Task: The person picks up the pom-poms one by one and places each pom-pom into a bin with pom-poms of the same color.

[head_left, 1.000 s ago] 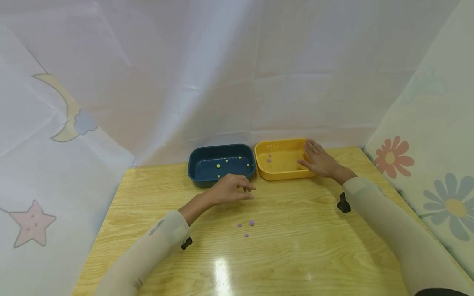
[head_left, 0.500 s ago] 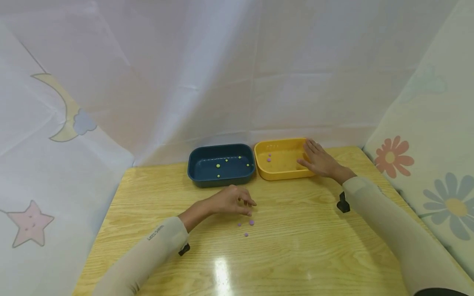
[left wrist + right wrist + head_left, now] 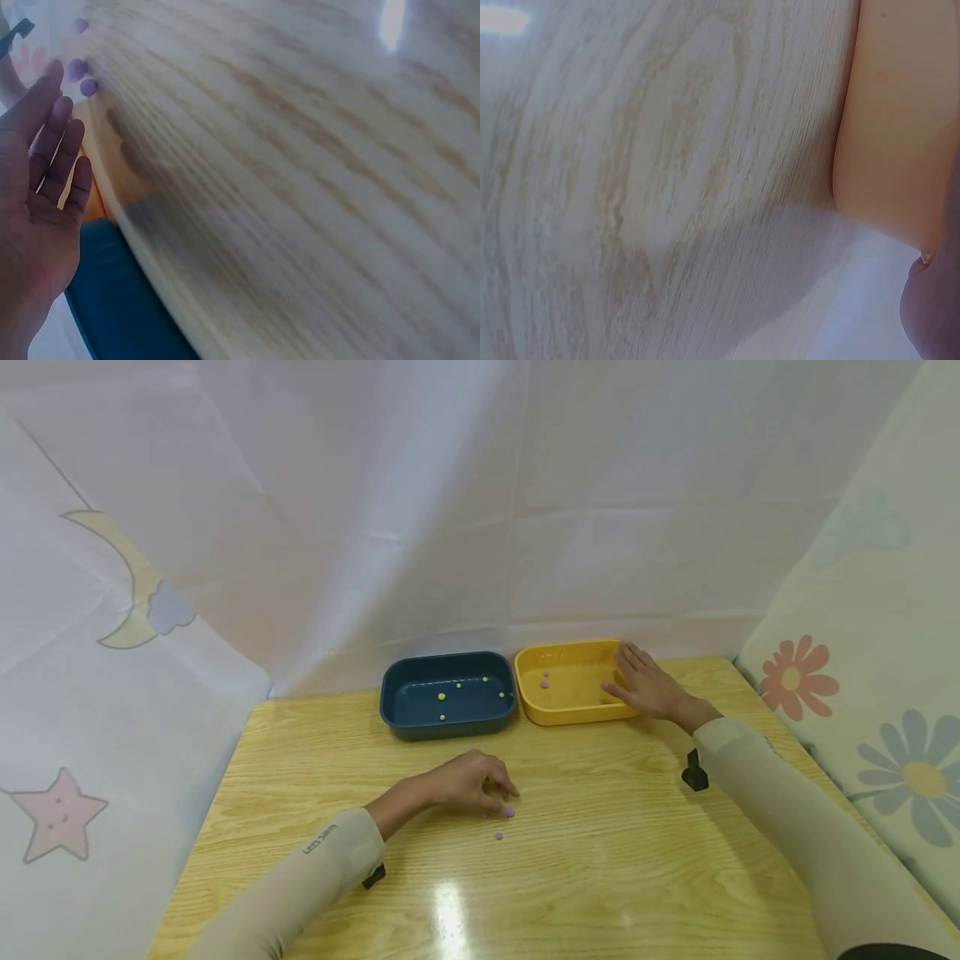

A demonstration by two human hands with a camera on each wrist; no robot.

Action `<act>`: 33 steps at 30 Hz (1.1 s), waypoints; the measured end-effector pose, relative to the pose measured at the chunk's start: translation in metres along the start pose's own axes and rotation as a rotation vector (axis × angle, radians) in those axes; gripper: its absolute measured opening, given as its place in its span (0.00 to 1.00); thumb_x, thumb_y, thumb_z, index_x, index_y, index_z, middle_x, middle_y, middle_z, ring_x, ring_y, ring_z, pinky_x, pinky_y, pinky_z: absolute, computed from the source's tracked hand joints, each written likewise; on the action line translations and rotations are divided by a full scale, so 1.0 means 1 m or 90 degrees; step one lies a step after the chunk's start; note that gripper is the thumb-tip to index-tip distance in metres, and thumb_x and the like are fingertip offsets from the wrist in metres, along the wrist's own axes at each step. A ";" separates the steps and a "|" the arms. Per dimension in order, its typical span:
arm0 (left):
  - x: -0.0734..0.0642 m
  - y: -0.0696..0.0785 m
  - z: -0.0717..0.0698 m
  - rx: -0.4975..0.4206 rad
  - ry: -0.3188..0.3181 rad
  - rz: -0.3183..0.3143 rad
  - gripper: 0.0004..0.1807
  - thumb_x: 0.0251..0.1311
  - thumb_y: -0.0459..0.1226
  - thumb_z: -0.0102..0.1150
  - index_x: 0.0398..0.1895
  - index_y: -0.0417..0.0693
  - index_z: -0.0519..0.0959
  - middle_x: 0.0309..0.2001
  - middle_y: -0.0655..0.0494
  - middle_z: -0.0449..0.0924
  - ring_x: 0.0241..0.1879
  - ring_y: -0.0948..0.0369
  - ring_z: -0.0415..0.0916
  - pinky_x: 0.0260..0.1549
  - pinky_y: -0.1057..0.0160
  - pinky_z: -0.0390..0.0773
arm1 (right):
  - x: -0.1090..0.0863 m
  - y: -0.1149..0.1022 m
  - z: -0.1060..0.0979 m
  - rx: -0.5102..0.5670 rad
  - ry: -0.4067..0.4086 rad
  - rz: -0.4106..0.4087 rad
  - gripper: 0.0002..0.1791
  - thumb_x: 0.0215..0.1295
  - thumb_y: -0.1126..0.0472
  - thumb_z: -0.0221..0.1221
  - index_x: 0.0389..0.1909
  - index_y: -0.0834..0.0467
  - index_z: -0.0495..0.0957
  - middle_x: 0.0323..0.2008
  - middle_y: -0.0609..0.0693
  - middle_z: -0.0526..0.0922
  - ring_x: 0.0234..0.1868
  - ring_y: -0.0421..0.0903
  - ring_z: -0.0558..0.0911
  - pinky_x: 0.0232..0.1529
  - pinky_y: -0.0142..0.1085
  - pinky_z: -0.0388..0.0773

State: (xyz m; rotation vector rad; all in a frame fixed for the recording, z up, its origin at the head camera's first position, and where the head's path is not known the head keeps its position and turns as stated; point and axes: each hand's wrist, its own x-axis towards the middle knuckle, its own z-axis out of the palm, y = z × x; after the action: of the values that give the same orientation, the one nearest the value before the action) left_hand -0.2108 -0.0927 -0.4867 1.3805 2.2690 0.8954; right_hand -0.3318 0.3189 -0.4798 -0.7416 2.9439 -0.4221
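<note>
Three small purple balls (image 3: 498,836) lie on the table, two of them close to the fingertips of my left hand (image 3: 468,781). That hand reaches down over them with loosely bent fingers and a gap before the thumb; the left wrist view shows nothing held. My right hand (image 3: 651,687) rests on the right end of the yellow tray (image 3: 577,716), its fingers straight and its thumb spread over the inside. Two purple balls (image 3: 545,684) sit in that tray. Left of it, a dark blue tray (image 3: 450,728) holds several small yellow-green balls (image 3: 442,697).
Both trays stand side by side at the back of the wooden table (image 3: 585,877), against a white cloth backdrop (image 3: 450,527). Printed cloth (image 3: 862,693) hangs along the right side, and more on the left. A black strap piece (image 3: 695,772) hangs at the right wrist.
My left hand has moved down and towards me, from beside the blue tray to the purple balls on the table. The right hand has stayed on the yellow tray.
</note>
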 end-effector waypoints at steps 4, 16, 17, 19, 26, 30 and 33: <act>0.000 -0.001 0.002 -0.002 -0.014 -0.003 0.14 0.64 0.37 0.76 0.51 0.43 0.90 0.43 0.56 0.88 0.38 0.73 0.81 0.40 0.75 0.82 | 0.001 -0.001 -0.001 -0.006 -0.005 0.001 0.49 0.85 0.40 0.45 0.82 0.75 0.39 0.84 0.71 0.33 0.84 0.68 0.35 0.82 0.62 0.34; 0.004 -0.006 0.007 0.008 -0.026 -0.002 0.10 0.63 0.38 0.77 0.46 0.48 0.92 0.41 0.61 0.88 0.38 0.75 0.79 0.40 0.76 0.81 | 0.001 0.000 0.000 -0.003 -0.006 0.002 0.51 0.85 0.37 0.44 0.82 0.75 0.38 0.84 0.71 0.32 0.84 0.68 0.35 0.82 0.62 0.33; 0.004 -0.005 0.007 0.007 -0.027 -0.001 0.10 0.63 0.37 0.77 0.46 0.47 0.92 0.41 0.61 0.88 0.37 0.75 0.80 0.40 0.76 0.81 | 0.001 0.000 0.000 -0.001 -0.004 0.001 0.51 0.85 0.38 0.44 0.82 0.75 0.38 0.83 0.72 0.33 0.84 0.69 0.35 0.82 0.62 0.33; 0.005 -0.004 0.007 0.004 -0.029 0.000 0.08 0.63 0.37 0.77 0.44 0.47 0.92 0.40 0.61 0.88 0.35 0.76 0.80 0.38 0.76 0.81 | 0.000 -0.001 0.000 0.001 0.001 -0.001 0.51 0.85 0.38 0.45 0.82 0.75 0.39 0.83 0.72 0.34 0.84 0.69 0.36 0.82 0.62 0.34; 0.005 -0.002 0.007 -0.008 -0.038 -0.017 0.06 0.63 0.36 0.77 0.42 0.48 0.92 0.39 0.60 0.86 0.27 0.78 0.78 0.32 0.75 0.82 | -0.001 -0.002 0.000 0.003 0.000 -0.002 0.50 0.85 0.38 0.46 0.82 0.75 0.40 0.83 0.72 0.35 0.84 0.69 0.37 0.82 0.63 0.35; 0.005 -0.001 0.007 -0.028 -0.036 -0.023 0.04 0.65 0.36 0.75 0.41 0.48 0.92 0.37 0.62 0.85 0.25 0.77 0.79 0.29 0.73 0.83 | 0.000 -0.002 0.000 0.007 0.003 -0.004 0.50 0.84 0.38 0.46 0.82 0.75 0.40 0.83 0.72 0.35 0.84 0.69 0.36 0.82 0.63 0.35; 0.005 0.000 0.006 -0.044 -0.031 -0.019 0.03 0.66 0.36 0.74 0.41 0.48 0.92 0.36 0.64 0.84 0.23 0.75 0.80 0.27 0.71 0.84 | 0.000 -0.001 -0.001 0.013 0.006 -0.005 0.51 0.84 0.38 0.46 0.82 0.76 0.40 0.83 0.72 0.34 0.84 0.69 0.36 0.82 0.63 0.35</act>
State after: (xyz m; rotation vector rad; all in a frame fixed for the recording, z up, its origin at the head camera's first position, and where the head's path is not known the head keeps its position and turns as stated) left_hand -0.2098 -0.0861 -0.4916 1.3201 2.1954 0.9115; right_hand -0.3311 0.3186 -0.4788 -0.7507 2.9423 -0.4565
